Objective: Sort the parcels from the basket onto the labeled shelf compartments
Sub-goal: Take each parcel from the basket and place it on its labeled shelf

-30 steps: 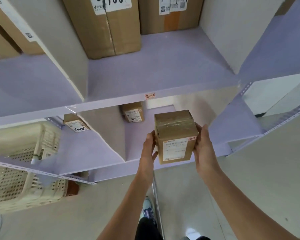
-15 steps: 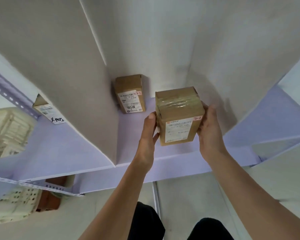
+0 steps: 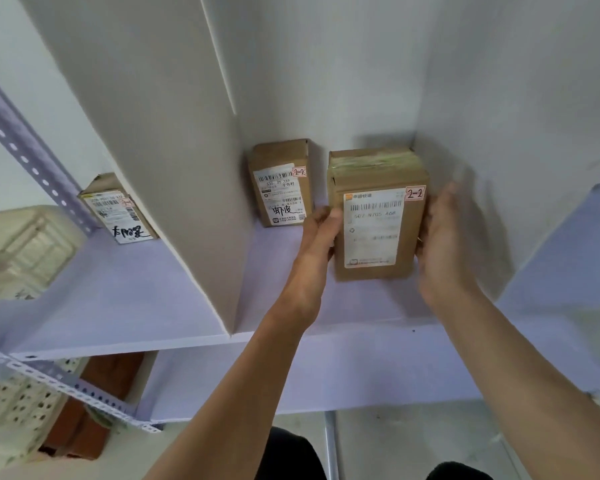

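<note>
Carried deeper into the compartment than a moment ago, a cardboard parcel (image 3: 374, 233) now stands upright on the lilac shelf (image 3: 291, 306), close to the back wall, between a person's two hands. The left hand (image 3: 317, 237) grips its left edge, thumb curled over the front face. The right hand (image 3: 440, 237) lies against the right side, its fingers smeared by motion, so their hold cannot be told. A handwritten sticker (image 3: 414, 194) on the label reads 2-2. Just to the left stands a second parcel (image 3: 281, 185) with the same mark; beyond the white divider (image 3: 187, 168) sits a third parcel (image 3: 118, 209). A perforated basket (image 3: 14, 410) shows lower left.
</note>
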Tool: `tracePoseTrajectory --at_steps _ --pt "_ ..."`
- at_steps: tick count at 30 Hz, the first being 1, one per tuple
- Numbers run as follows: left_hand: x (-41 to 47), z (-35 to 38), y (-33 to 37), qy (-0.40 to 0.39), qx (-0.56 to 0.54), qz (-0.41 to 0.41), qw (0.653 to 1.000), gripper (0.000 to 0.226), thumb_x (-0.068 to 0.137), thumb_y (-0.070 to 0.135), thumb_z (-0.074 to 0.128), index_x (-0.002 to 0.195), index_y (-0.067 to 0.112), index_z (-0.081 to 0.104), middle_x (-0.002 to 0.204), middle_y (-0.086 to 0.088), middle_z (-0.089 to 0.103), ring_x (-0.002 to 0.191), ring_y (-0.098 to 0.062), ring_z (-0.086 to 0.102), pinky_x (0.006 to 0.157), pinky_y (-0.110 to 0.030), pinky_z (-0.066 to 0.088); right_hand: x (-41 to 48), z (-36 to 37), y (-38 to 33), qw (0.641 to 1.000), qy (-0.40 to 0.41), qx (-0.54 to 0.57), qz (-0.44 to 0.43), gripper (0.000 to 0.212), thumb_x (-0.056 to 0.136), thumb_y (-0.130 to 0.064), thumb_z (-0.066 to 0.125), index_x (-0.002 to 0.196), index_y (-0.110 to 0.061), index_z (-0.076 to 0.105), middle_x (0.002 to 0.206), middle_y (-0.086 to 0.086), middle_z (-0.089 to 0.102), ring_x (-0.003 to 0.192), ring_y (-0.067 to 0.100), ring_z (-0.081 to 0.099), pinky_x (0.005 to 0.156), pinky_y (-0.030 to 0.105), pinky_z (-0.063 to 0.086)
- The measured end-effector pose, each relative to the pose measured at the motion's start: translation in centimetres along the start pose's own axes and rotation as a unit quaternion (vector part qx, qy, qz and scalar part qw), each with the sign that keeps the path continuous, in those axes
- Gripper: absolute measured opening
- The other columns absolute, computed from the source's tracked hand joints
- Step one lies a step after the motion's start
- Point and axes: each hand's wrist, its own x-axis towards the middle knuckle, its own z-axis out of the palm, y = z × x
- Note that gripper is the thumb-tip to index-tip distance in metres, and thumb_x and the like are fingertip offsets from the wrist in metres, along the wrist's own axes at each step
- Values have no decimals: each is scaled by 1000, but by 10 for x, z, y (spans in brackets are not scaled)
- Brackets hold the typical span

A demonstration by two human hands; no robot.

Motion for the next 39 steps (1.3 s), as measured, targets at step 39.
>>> tracePoseTrajectory --at_steps 39 --pt "145 15 -34 134 169 75 974 55 82 53 70 128 37 45 132 2 65 126 -19 62 108 -48 53 122 22 44 990 -54 -74 -104 36 106 -14 59 141 -17 57 124 -7 74 110 7 72 85 21 57"
